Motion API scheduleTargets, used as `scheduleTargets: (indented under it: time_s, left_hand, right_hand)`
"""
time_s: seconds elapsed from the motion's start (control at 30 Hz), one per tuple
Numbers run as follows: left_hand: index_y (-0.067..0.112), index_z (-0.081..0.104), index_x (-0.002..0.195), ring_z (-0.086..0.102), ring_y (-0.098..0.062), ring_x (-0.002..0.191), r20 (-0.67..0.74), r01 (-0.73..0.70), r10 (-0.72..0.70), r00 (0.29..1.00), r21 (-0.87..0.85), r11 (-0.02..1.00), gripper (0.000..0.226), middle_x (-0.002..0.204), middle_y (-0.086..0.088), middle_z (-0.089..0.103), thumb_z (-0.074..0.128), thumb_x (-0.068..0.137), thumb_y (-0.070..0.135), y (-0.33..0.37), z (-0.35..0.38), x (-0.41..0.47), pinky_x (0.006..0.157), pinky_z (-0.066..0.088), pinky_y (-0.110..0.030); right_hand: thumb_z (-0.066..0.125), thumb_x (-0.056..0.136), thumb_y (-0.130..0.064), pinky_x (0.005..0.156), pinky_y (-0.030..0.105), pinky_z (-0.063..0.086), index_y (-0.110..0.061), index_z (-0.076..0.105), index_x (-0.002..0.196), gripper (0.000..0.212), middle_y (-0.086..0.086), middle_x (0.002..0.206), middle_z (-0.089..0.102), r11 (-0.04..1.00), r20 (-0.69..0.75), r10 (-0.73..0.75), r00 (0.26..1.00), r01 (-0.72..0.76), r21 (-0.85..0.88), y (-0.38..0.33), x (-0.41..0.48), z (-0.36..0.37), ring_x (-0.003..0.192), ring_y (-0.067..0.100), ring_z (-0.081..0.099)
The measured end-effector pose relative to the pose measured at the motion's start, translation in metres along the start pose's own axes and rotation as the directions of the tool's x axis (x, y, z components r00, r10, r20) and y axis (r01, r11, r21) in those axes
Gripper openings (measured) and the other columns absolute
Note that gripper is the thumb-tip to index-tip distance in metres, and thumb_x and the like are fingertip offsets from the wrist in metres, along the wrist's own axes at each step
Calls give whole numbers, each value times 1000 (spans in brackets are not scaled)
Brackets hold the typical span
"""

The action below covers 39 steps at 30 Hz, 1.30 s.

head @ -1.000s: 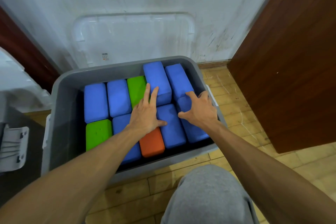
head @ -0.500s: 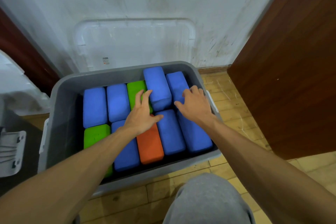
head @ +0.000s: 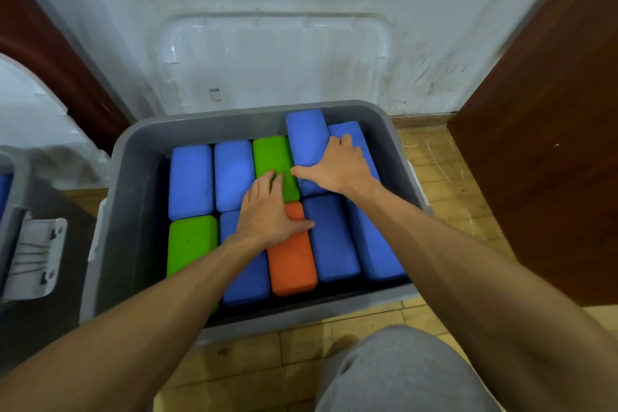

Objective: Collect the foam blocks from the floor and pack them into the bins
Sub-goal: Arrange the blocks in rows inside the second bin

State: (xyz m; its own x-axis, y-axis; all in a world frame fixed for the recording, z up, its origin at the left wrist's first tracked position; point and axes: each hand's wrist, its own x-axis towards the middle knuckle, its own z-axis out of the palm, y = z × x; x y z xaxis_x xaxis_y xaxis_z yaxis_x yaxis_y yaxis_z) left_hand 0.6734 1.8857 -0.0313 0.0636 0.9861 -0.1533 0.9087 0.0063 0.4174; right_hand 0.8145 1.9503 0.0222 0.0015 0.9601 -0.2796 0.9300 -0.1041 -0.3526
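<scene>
The right hand (head: 337, 167) is being laid open across the raised blue block (head: 306, 137) and the back-corner blue block (head: 352, 132) beside it. Its fingers are spread and only lightly bent at the tips. Nothing is being gripped, and the thumb is being stretched left to the edge of the back-row green block (head: 272, 154). The left hand (head: 271, 211) is likewise being held flat and open, with its fingers resting on that green block. Its palm is lying over the far end of the orange block (head: 292, 261), and its thumb is pointing toward the front blue block (head: 332, 237).

The step in hand appears to be the seating of the raised block, which is sitting higher than its neighbours. It is probably best pressed straight down, slowly and evenly, while the blocks beside it are being steadied by the left hand so that none is being squeezed upward.

Every block in view is lying inside the grey bin (head: 133, 211), packed in two rows directly beneath both hands. The bin is standing on the wooden floor (head: 444, 184), and a clear lid (head: 274, 57) is leaning on the wall behind it. A second bin (head: 15, 211) is showing at the left edge.
</scene>
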Motion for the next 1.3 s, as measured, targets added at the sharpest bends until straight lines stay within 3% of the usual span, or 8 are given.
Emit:
scheduleTargets:
  time_s: [0.2,0.37,0.53,0.77,0.9,1.07,1.17,1.3]
  left_hand:
    - [16,14,152,9,-19,146,5,7,-7,1000,22,1000,108,159,-2,9,70,71,62,-9,-6,-10,117,13,-35]
    - [17,17,151,12,-17,146,-13,19,-19,1000,15,1000,108,159,-1,12,71,69,62,-14,-8,-14,117,14,-34]
    - [17,15,152,10,-18,146,3,34,-34,999,5,999,109,160,0,10,71,69,60,-12,-10,-16,117,13,-34]
    - [19,16,152,11,-19,146,22,23,-23,999,1,1000,107,159,-1,11,70,70,63,-13,-12,-17,118,15,-35]
    - [27,16,152,12,-19,146,46,-40,39,998,30,999,102,159,0,12,68,72,63,-14,-15,-14,116,15,-37]
    - [27,15,152,4,-15,148,54,-145,142,988,54,988,88,161,5,5,61,83,56,3,-13,-3,117,7,-37]
    - [25,11,153,-5,-13,148,117,-190,181,976,72,979,87,162,6,0,55,85,59,14,-6,6,119,1,-39]
    - [26,7,153,-9,-13,148,171,-205,183,968,123,971,90,161,6,-5,51,85,64,15,2,13,119,-2,-41]
  right_hand:
    - [70,69,-55,94,51,43,-16,14,149,105,14,141,30,995,-56,-43,997,48,82,3,-14,1,120,41,41]
    - [64,69,-62,98,53,33,-22,18,148,100,12,140,37,988,-105,-36,994,20,-152,14,-23,6,125,38,42]
    - [58,72,-76,104,59,28,-21,14,152,106,14,151,28,952,10,-85,996,84,-294,1,-15,19,135,38,32]
    - [41,80,-79,108,55,22,-17,11,153,101,16,155,15,893,6,-74,997,69,-444,6,-9,33,137,40,23]
    - [43,92,-60,108,52,23,-23,20,152,74,12,148,25,942,122,-126,985,157,-296,14,-9,18,133,36,28]
    - [40,102,-17,114,33,24,-5,25,150,52,12,153,25,959,-6,-274,962,273,-72,58,-21,2,142,29,24]
    - [34,104,-21,119,31,7,1,17,151,54,13,160,8,944,23,-309,951,309,-118,67,-25,18,149,25,5]
    - [25,105,-28,121,38,3,-2,2,152,58,13,161,-5,891,14,-341,940,328,-314,80,-25,35,149,26,-7]
